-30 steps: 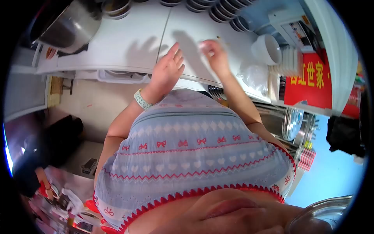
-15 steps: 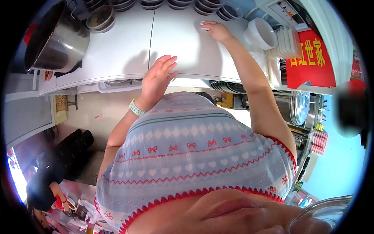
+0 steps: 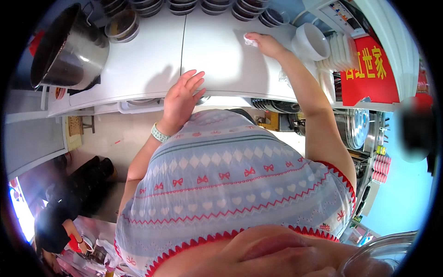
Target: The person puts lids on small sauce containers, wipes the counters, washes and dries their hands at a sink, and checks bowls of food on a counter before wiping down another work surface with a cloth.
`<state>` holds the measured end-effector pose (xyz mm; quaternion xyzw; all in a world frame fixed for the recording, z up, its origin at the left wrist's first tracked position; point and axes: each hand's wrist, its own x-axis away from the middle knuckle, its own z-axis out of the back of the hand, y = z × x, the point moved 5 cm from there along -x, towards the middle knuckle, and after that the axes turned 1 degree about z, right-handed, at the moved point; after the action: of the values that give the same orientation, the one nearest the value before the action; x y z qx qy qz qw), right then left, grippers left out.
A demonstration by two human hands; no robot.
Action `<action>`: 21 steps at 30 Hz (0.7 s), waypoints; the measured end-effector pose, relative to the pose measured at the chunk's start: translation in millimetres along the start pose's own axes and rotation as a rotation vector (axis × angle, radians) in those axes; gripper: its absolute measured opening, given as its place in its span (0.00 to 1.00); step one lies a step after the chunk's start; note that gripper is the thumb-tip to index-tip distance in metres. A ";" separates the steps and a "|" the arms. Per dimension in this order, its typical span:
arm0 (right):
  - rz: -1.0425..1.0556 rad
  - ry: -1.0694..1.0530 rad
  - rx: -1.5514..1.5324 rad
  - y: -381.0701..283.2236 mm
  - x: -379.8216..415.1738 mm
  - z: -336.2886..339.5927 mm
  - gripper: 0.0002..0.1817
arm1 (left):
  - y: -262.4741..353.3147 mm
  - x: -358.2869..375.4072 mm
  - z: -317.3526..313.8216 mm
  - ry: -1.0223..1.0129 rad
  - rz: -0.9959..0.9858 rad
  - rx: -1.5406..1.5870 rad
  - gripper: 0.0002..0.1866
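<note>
My right hand (image 3: 267,45) is closed on a small crumpled white tissue (image 3: 250,40), low over the far right part of the white table (image 3: 217,60). Whether the tissue touches the tabletop is hard to tell. Just past that hand are stacked round plastic containers (image 3: 247,10) with dark contents. My left hand (image 3: 183,94) hangs open and bare at the table's near edge, fingers apart, with a patterned band (image 3: 159,133) on the wrist. Its shadow falls on the tabletop.
A tall steel pot (image 3: 76,51) stands at the left. White bowls (image 3: 311,41), stacked white containers (image 3: 341,53) and a red sign (image 3: 369,71) are at the right. Trays and pans sit on a shelf below. Another person (image 3: 57,226) is at the lower left.
My right hand has drawn a little nearer to me with the tissue in it. My left hand has shifted slightly left and down, still open.
</note>
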<state>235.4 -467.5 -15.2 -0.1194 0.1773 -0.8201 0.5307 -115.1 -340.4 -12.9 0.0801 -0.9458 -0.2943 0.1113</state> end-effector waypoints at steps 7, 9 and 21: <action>0.107 -0.233 0.118 -18.1 -21.6 13.7 0.20 | 0.4 -2.3 6.0 0.016 0.007 0.010 0.22; 0.147 -0.209 0.141 -19.6 -22.9 12.9 0.19 | -0.2 -3.5 6.2 0.015 0.011 0.022 0.21; -0.288 0.052 -0.430 4.8 -6.3 6.1 0.16 | -0.9 -1.2 8.8 0.020 -0.014 0.040 0.19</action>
<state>244.3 -464.5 -11.7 -0.2325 0.3425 -0.8334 0.3661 -116.2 -336.1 -20.7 0.0919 -0.9497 -0.2754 0.1171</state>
